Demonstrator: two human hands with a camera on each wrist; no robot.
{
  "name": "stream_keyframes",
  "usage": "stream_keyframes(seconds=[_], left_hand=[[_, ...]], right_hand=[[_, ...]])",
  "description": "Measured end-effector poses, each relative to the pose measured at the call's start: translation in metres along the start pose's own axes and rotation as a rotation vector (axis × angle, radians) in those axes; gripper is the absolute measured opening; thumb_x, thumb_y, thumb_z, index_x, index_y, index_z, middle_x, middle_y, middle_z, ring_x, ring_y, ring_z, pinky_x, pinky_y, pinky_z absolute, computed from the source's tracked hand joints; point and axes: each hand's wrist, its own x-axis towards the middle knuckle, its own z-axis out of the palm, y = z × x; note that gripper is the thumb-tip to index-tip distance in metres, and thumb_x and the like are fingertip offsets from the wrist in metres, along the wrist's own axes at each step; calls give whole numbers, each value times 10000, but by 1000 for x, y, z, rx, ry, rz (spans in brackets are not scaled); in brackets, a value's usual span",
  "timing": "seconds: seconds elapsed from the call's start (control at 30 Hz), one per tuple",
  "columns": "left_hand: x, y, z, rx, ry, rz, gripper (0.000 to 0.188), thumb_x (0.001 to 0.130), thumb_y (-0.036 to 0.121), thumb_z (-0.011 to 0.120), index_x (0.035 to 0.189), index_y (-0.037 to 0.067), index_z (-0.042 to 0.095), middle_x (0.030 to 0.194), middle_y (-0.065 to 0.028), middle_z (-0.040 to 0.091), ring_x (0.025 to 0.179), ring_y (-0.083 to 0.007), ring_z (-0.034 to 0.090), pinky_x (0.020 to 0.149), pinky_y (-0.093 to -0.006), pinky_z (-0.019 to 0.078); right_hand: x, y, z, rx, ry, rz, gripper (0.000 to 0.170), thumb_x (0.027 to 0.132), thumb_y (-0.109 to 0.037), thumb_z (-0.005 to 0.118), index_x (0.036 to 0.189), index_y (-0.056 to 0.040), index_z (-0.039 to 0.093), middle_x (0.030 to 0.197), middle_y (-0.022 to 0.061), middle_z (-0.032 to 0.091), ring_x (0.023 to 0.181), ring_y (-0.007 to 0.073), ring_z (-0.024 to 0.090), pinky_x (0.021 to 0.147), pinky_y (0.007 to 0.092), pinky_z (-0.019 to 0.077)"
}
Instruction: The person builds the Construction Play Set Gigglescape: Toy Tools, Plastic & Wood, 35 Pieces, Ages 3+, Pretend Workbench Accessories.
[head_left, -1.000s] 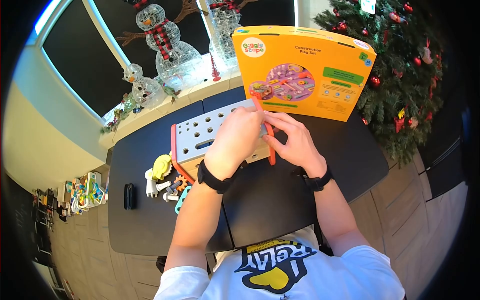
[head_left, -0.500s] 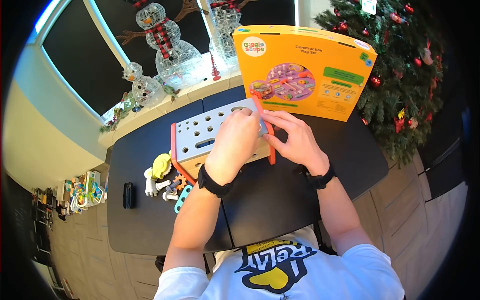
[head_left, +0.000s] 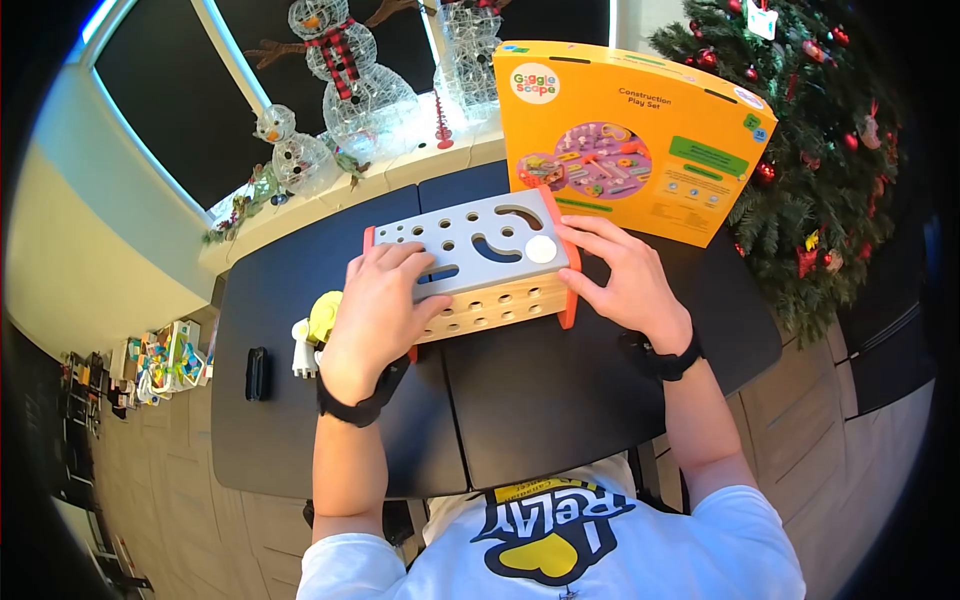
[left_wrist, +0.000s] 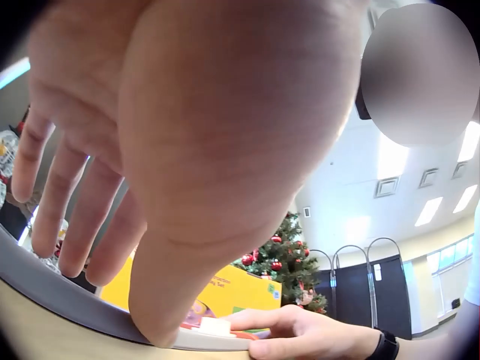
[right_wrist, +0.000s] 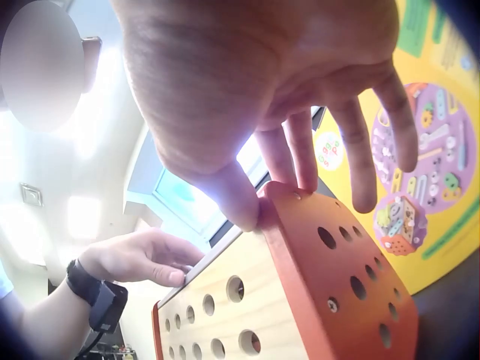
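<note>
A wooden workbench toy [head_left: 500,303] with a grey holed top and red end panels [right_wrist: 337,277] stands on the black table. The left hand [head_left: 383,305] rests on the left part of the grey top, fingers spread. The right hand [head_left: 632,283] touches the right red end with thumb and fingertips; in the right wrist view its fingers are fairly straight. A round white piece [head_left: 540,249] sits in the top near its right front corner, between the hands. In the left wrist view the left thumb lies on the top's edge.
An orange box [head_left: 640,130] stands behind the toy. Yellow and white toy pieces [head_left: 322,318] lie left of it, partly behind the left hand. A small black case [head_left: 257,374] lies farther left on the table [head_left: 540,420].
The left hand has moved from the right end of the top to its left part and has spread its fingers. The white piece shows now. The toy has shifted slightly right in view.
</note>
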Motion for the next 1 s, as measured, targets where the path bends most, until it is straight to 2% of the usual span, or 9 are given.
stream_keyframes(seconds=[0.07,0.27,0.47,0.67,0.77,0.8,0.9,0.93,1.0], left_hand=[[-12,-7,-1,35,6,-33,516,772,211,881,1222,20,714,1361,-166,668,1265,-375,606,1038,-438,508],[-33,-16,8,-98,85,-176,548,772,148,888,1271,22,697,1474,-186,592,1361,-396,547,1123,-438,467],[-38,-31,22,-90,178,-82,540,800,155,871,1292,41,681,1482,-179,577,1338,-403,557,1094,-445,483],[-38,-36,18,-158,215,-204,576,839,170,842,1343,2,619,1464,-182,591,1276,-402,606,1056,-447,511],[-47,-54,17,-281,212,-135,573,871,151,815,1379,3,596,1477,-189,583,1276,-380,621,1054,-425,517],[-49,-60,15,-278,265,-134,508,891,160,796,1343,-9,634,1356,-202,672,1179,-356,685,985,-416,546],[-59,-71,0,-278,10,-448,416,896,199,799,1233,-25,703,1142,-207,750,1023,-340,739,878,-428,570],[-65,-76,3,-193,25,-470,369,866,240,821,1097,-40,752,972,-203,764,884,-346,744,797,-432,568],[-76,-83,3,-84,-121,-498,367,848,272,821,1043,-34,767,936,-211,752,880,-355,732,797,-432,571]], right_hand=[[-1,0,-3,-14,-24,-7,472,875,-302,790,1307,-133,708,1386,24,663,1167,303,686,962,426,570],[-3,0,-9,-38,-104,-42,623,824,-268,831,1398,-135,629,1476,47,591,1238,317,640,997,432,548],[-5,-4,-12,-111,-188,-72,799,750,-190,886,1471,-155,543,1530,59,522,1256,338,605,1013,441,518],[-11,-13,-12,-131,-179,-79,815,690,-162,922,1433,-165,588,1484,64,554,1222,346,620,990,443,521],[-14,-16,-11,-176,-140,-107,778,633,-216,944,1349,-140,649,1429,60,596,1153,327,642,934,431,521],[-15,-17,-10,-196,-125,-118,766,610,-238,951,1315,-129,671,1406,58,611,1124,319,649,913,425,520],[-15,-20,-10,-239,-73,-218,748,547,-320,950,1213,-94,698,1309,52,647,1047,293,647,863,412,507],[-16,-22,-9,-240,-66,-236,748,533,-345,945,1191,-87,698,1279,54,647,1043,293,641,864,417,505],[-19,-26,-7,-239,-54,-272,754,506,-394,937,1145,-73,698,1218,57,649,1034,293,630,866,426,502]])
